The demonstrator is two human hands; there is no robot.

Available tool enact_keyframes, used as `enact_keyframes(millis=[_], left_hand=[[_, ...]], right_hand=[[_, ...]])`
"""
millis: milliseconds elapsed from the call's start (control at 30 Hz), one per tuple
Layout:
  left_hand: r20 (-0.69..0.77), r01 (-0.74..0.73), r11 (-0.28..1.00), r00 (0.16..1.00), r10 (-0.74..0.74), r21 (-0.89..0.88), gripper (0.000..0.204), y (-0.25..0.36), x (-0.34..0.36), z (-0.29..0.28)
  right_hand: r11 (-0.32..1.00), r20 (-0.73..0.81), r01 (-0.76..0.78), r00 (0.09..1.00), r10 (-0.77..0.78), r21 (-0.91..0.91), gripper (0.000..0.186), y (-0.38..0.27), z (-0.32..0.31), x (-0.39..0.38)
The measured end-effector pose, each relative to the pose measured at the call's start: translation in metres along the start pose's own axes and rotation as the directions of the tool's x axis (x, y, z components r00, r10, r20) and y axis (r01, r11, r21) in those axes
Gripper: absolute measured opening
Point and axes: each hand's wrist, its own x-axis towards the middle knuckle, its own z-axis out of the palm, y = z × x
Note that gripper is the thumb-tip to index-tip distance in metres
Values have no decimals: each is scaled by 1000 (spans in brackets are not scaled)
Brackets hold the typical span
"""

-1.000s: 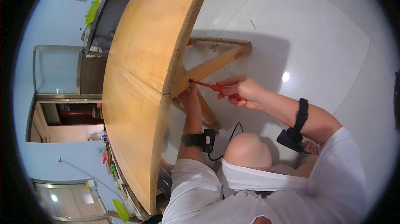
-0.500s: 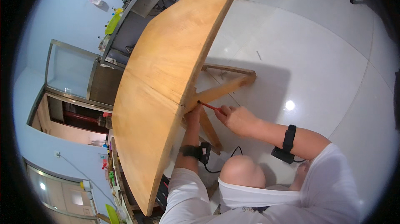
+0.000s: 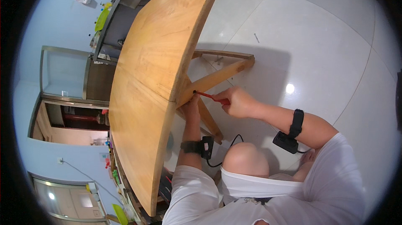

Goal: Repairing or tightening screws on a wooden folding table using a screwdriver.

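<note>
My right hand [image 3: 239,102] is closed around the red handle of a screwdriver [image 3: 208,95]. Its shaft points left, and the tip meets a dark spot [image 3: 194,92] on a wooden table leg [image 3: 224,73], which may be a screw or its hole. Beneath that spot my left hand [image 3: 191,104] grips the leg close under the tabletop, some of its fingers hidden. The pale wooden tabletop [image 3: 144,78] stands tipped on its side to the left, with a seam across it.
Other legs [image 3: 210,120] and a brace [image 3: 226,53] jut out over the white tiled floor [image 3: 310,45]. A small thin metal piece [image 3: 256,38] lies on the tiles. Black devices [image 3: 286,142] are strapped to both forearms, trailing cables. A metal-edged counter [image 3: 121,9] stands behind the tabletop.
My right hand has turned and shifted on the screwdriver, so more of the red handle shows. The tip stays at the dark spot. The whole view has shifted slightly.
</note>
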Motion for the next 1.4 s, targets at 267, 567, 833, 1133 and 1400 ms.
enact_keyframes(millis=[267,567,833,1133,1400], left_hand=[[-13,22,1000,1000,-22,-12,52,-3,2,-1],[-13,7,1000,1000,-7,-11,50,3,1,-2],[50,-25,995,999,20,98,51,3,-2,1],[30,-38,983,999,33,180,56,-1,5,-8],[10,-87,990,996,86,113,57,-10,15,-15]], right_hand=[[643,275,-522,850,450,561,37,-10,-16,5],[214,454,-584,771,446,783,42,7,-16,3],[283,472,-600,781,410,748,39,18,-22,1],[918,62,126,992,-111,-377,40,7,-8,-11],[912,152,-2,986,70,-411,37,-12,-4,-7]])
